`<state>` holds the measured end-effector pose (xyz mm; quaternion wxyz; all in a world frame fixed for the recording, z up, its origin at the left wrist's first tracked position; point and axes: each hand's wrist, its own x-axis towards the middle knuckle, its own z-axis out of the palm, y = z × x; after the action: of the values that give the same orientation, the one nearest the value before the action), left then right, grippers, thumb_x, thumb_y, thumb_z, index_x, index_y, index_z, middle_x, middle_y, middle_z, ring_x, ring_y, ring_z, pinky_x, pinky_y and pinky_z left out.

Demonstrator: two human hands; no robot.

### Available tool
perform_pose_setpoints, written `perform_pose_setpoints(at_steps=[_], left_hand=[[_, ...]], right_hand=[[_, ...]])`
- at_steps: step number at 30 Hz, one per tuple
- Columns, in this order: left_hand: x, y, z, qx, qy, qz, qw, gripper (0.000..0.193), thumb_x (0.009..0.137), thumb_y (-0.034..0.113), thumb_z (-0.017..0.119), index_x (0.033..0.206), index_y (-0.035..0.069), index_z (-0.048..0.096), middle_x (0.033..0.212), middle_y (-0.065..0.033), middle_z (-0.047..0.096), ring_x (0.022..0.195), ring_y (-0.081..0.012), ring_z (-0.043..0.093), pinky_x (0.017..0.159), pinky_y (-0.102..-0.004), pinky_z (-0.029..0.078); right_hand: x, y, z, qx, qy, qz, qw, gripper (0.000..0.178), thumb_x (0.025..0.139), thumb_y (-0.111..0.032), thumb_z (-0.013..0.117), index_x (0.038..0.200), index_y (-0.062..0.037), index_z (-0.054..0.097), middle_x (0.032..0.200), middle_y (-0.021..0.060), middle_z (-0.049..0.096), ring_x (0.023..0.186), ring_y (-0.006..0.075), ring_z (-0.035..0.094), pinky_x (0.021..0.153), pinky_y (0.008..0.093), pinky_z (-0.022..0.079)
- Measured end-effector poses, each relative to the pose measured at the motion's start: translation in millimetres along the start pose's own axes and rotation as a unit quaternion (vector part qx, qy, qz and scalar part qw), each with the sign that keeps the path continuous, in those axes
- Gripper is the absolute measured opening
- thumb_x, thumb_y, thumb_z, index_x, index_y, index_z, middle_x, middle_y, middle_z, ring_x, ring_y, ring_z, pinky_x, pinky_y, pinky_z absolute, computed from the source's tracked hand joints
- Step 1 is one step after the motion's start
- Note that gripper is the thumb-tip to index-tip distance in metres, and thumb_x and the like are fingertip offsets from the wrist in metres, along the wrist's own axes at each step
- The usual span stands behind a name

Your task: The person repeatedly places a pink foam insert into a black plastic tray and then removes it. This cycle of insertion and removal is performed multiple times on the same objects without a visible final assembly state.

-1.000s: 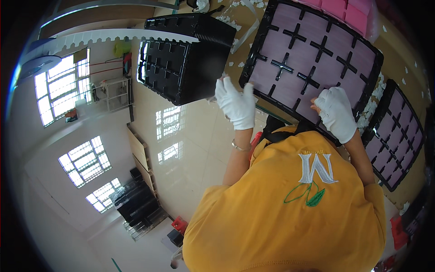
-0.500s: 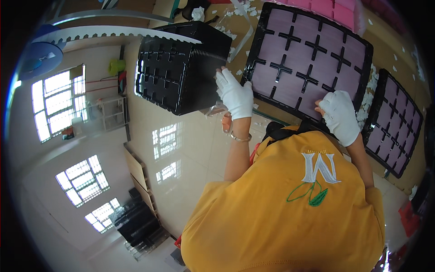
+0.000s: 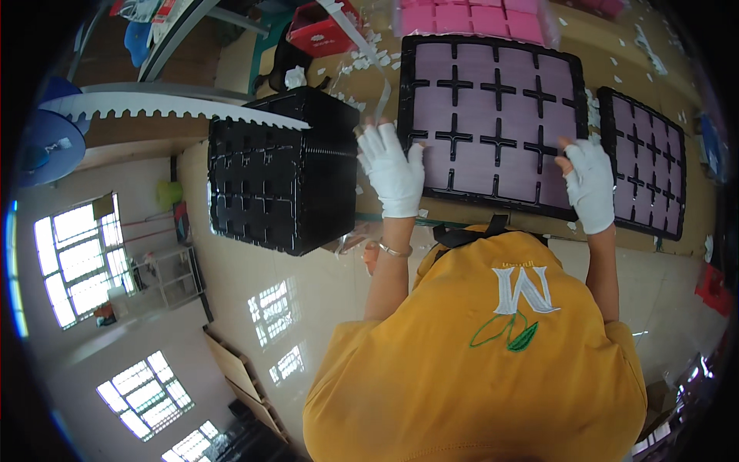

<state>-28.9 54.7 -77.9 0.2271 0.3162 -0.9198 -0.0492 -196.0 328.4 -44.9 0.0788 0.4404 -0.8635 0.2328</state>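
Observation:
A black plastic tray [image 3: 493, 204] with cross-shaped dividers lies on the bench in front of me, its cells filled with flat lilac pieces [image 3: 477, 115]. My left hand [image 3: 391, 169], in a white fingertip-less glove, is stretched out with its fingers spread. It sits between the tray's left edge and a tall stack of black trays [image 3: 327, 177], close to both; whether it touches either is unclear. My right hand [image 3: 591, 185], gloved alike, lies over the tray's lower right edge. Its bare fingertips are apart and loosely bent over the lilac pieces, with nothing held.
Another filled tray [image 3: 643, 165] lies at the right. Pink blocks [image 3: 477, 19] in clear wrap stand behind the main tray. White scraps litter the brown bench top [image 3: 616, 73]. A white toothed strip [image 3: 177, 106] reaches over the stack; a red box [image 3: 323, 31] sits beyond it.
My right hand has shifted from the tray's near edge to its right edge, fingers now more extended. My left hand remains spread beside the stack. The whole view has turned and moved.

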Motion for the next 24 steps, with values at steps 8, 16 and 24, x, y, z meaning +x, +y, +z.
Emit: perform_pose_setpoints(at_steps=[8,16,24], left_hand=[[56,-11,5,0.014,-0.070,0.275,0.959,0.048,0.087,0.040,0.058,0.123,0.009,0.060,0.138,-0.0122,0.051,0.124,-0.0512,0.040,0.102,-0.0643,0.029],[-3,-24,-19,-0.025,-0.198,0.360,0.911,0.057,0.083,0.053,0.057,0.119,0.010,0.063,0.133,-0.0033,0.055,0.132,-0.0425,0.034,0.110,-0.0647,0.016],[-17,-49,-23,0.016,-0.146,0.322,0.935,0.047,0.078,0.047,0.065,0.108,0.010,0.066,0.120,-0.0054,0.062,0.118,-0.0428,0.046,0.103,-0.0644,0.028]], right_hand=[[-9,41,4,-0.179,-0.017,0.054,0.982,0.054,0.084,-0.044,0.060,0.118,-0.0017,0.063,0.132,0.0168,0.054,0.129,0.0429,0.040,0.105,0.0580,0.030],[-50,-16,-6,-0.065,-0.122,-0.020,0.990,0.059,0.075,-0.046,0.067,0.115,-0.0034,0.064,0.131,0.0122,0.055,0.131,0.0434,0.037,0.108,0.0613,0.024],[-71,-13,-14,-0.127,-0.156,0.045,0.979,0.051,0.074,-0.037,0.071,0.107,0.0004,0.064,0.126,0.0137,0.057,0.129,0.0407,0.038,0.109,0.0606,0.023]])
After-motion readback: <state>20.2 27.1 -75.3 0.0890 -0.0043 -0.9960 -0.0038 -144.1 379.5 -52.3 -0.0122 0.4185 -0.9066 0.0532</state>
